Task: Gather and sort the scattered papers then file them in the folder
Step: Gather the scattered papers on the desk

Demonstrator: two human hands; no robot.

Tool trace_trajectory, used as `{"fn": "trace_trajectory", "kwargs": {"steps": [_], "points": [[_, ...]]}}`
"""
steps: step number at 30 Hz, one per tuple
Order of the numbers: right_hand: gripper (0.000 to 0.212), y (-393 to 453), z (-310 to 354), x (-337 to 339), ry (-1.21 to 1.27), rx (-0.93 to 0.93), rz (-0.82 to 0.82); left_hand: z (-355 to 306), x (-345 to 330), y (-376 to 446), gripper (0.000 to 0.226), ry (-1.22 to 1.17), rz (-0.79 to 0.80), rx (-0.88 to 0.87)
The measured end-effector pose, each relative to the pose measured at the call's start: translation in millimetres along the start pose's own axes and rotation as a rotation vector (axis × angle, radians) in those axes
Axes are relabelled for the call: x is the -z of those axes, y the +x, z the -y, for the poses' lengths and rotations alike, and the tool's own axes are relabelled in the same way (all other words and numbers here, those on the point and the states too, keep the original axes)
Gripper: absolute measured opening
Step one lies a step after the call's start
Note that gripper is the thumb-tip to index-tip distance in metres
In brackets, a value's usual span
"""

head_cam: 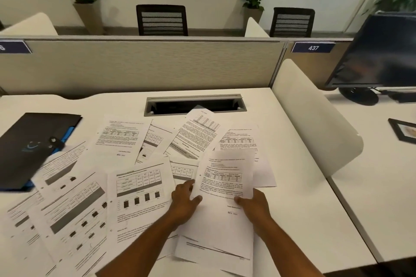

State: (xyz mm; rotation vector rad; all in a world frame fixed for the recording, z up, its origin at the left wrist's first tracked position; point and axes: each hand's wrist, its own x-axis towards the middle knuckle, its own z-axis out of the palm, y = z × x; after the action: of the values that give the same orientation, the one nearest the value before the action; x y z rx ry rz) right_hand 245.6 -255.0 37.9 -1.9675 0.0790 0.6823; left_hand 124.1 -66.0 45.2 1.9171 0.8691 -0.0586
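- Many loose papers (144, 186) spread over most of the white desk (292, 186), overlapping at odd angles; black folder (29, 148) shut at the far left edge, partly on top of some sheets.
- Head view: one text sheet (225, 177) raised off the pile, pinched at its lower right by the right hand (254, 204), thumb on top. Left hand (185, 200) at its left edge, thumb on the sheet below, fingers reaching toward or under the raised page; full grasp cannot be told, since the fingertips are hidden by paper.
- Likely thin, light and floppy; apt to bend, slide over each other and crease if dragged. Best taken by an edge or corner, then squared against the desk before filing.
- Punched holes visible on several left margins, so probably meant to line up on one side.
- Print too small and blurred to read, so sorting order cannot be judged beyond charts versus text pages.
- Lower left sheets cut off by the frame edge; count of layers under the pile unclear; folder's inside unseen.
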Motion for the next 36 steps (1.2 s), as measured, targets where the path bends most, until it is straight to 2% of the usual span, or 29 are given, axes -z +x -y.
{"fn": "trace_trajectory", "kwargs": {"steps": [3,5,11,15,19,24,30,33,36], "points": [[0.033,-8.2,15.9,7.4,-0.021,0.130,0.006,0.7,6.5,-4.3,0.059,-0.117,-0.166,-0.110],[0.035,-13.2,32.3,15.6,-0.015,0.208,0.034,-2.3,15.2,-4.4,0.058,-0.216,-0.216,-0.110],[0.027,-22.7,81.6,45.1,-0.019,0.333,0.138,-14.3,36.4,-0.5,0.053,-0.312,-0.061,-0.086],[0.030,-29.2,99.2,53.5,0.027,0.388,0.173,-26.1,43.3,-4.4,0.061,-0.345,0.007,-0.117],[0.035,-32.5,103.7,51.1,0.134,0.394,0.231,-46.1,53.3,-12.5,0.043,-0.534,0.062,-0.196],[0.036,-36.7,109.2,36.1,0.239,0.476,0.154,-69.8,68.5,-18.6,0.035,-0.698,-0.117,-0.281],[0.045,-49.4,127.5,8.6,0.295,0.631,0.006,-87.3,81.7,-33.1,0.034,-0.589,-0.430,-0.432],[0.054,-51.7,125.2,-6.3,0.318,0.632,0.005,-81.9,82.3,-39.8,0.036,-0.592,-0.461,-0.474],[0.057,-49.5,117.8,-19.5,0.289,0.580,0.009,-69.2,78.8,-42.7,0.038,-0.560,-0.454,-0.427]]}}
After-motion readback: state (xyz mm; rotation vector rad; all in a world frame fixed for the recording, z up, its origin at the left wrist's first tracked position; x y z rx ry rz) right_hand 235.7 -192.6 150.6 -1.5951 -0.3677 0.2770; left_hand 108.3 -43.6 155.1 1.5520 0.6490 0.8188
